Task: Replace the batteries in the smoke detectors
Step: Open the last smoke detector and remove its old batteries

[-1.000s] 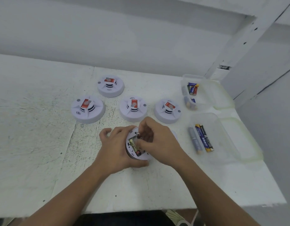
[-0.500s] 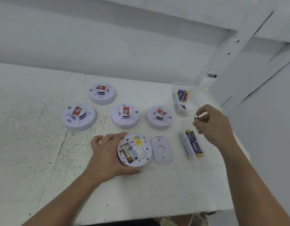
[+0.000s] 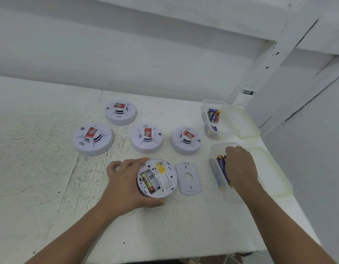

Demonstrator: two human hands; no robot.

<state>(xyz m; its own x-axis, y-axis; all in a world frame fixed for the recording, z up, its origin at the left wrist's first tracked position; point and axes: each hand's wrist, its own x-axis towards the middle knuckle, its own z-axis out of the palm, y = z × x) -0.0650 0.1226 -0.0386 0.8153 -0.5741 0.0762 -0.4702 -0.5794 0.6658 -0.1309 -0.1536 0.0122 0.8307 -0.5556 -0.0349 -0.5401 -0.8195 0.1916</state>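
- Open smoke detector (image 3: 161,180): lies back-up on the white surface (image 3: 40,178); one battery (image 3: 146,183) sits in its compartment.
- Left hand (image 3: 122,185): grip curled round the detector's left rim, thumb at its near edge.
- Backplate (image 3: 188,179): flat, just right of the detector.
- Right hand (image 3: 241,168): inside the near tub (image 3: 217,149), fingers bent down among loose batteries (image 3: 220,170); whether the grip pinches one cannot be told.
- Closed detectors (image 3: 146,139): four, face-up, behind.
- Far tub (image 3: 206,102): holds more batteries.
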